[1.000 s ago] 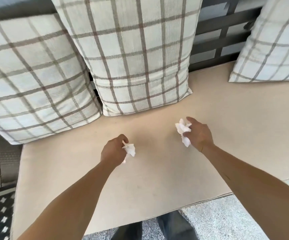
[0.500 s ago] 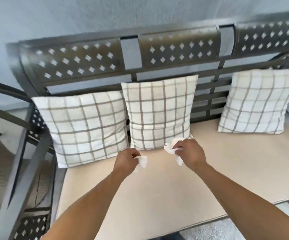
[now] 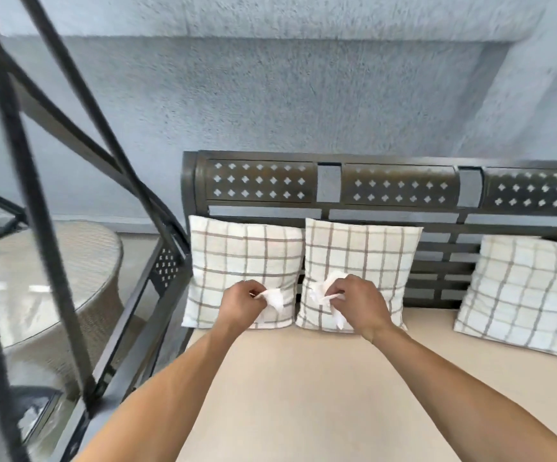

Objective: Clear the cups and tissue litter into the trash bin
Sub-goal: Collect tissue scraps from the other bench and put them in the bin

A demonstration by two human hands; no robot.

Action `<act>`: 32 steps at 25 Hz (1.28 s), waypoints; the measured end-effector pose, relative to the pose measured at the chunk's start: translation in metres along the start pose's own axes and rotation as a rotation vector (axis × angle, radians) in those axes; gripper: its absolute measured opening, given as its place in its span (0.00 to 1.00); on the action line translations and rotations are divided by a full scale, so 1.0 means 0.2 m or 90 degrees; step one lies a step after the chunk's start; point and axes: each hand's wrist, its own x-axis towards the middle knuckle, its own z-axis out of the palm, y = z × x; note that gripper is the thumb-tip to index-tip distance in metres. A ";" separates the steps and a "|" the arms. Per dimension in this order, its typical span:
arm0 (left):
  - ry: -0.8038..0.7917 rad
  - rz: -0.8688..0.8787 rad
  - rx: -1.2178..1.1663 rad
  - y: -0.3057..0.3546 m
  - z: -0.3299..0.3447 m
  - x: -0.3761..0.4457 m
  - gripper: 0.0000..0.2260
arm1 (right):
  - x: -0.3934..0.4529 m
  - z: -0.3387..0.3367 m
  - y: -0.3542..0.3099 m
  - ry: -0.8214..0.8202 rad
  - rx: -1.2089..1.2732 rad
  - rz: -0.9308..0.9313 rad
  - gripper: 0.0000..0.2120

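- Blue-grey rough plaster wall [image 3: 304, 95] backs a dark metal bench whose backrest [image 3: 400, 186] is pierced with small diamond cut-outs; a beige seat cushion [image 3: 304, 388] fills the near part of the view.
- Left hand [image 3: 242, 303] is held above the seat, fingers curled and pinching a crumpled white tissue [image 3: 274, 299] that sticks out toward the right from between thumb and fingers.
- Right hand [image 3: 357, 306] is raised at about the same height, fingers curled round a second crumpled tissue [image 3: 323, 293]; a loose tail of it hangs below the fist.
- Both hands are near each other but apart, each tissue clear of the seat and seen against the pillows behind.
- Left plaid pillow [image 3: 237, 261] and middle plaid pillow [image 3: 370, 258] lean upright against the backrest, side by side and just touching; a third plaid pillow [image 3: 524, 295] leans further right, well apart from them.
- Dark metal frame bars [image 3: 33, 228] cross the left side of the view, blurred.
- Round wicker side table [image 3: 97, 295] with a glass top stands left of the bench; a pale scrap on its top, possibly more tissue, is too blurred to tell.
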 end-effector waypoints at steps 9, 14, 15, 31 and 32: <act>0.117 -0.041 -0.046 -0.20 -0.22 -0.78 0.03 | -0.48 0.01 -0.26 0.017 0.033 -0.096 0.09; 0.225 -0.129 -0.024 -0.44 -0.47 -1.22 0.05 | -0.68 0.18 -0.63 -0.081 0.062 -0.206 0.08; 0.250 -0.150 -0.025 -0.49 -0.54 -1.29 0.06 | -0.71 0.22 -0.70 -0.088 0.061 -0.227 0.08; 0.579 -0.435 -0.066 -1.60 -1.61 -2.82 0.07 | -1.58 1.07 -2.37 -0.223 0.034 -0.594 0.08; 0.587 -0.447 -0.065 -1.68 -1.67 -2.91 0.08 | -1.65 1.12 -2.47 -0.227 0.029 -0.601 0.08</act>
